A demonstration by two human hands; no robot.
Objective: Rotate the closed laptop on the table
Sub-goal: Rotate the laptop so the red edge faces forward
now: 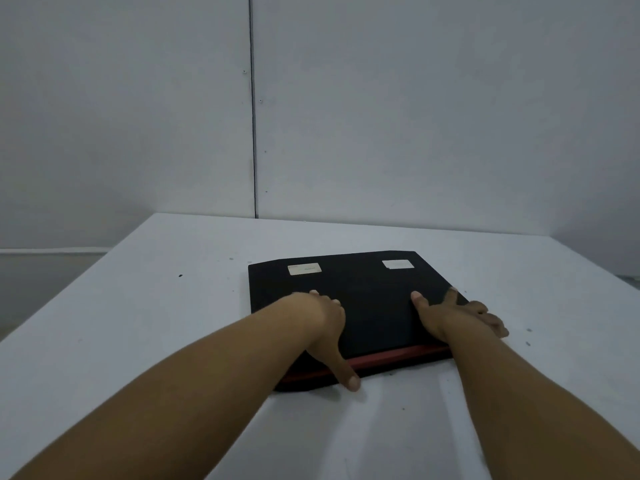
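Observation:
A closed black laptop with a red strip along its near edge lies flat on the white table, turned slightly askew. Two pale stickers sit near its far edge. My left hand lies on the lid's near left part, the thumb hooked over the near edge and touching the table. My right hand clasps the near right corner, thumb on the lid, fingers wrapped down the right side. Both forearms reach in from below.
Grey wall panels with a vertical seam rise right behind the table. The table's left edge runs diagonally at the left; bare white tabletop surrounds the laptop, with a few dark specks.

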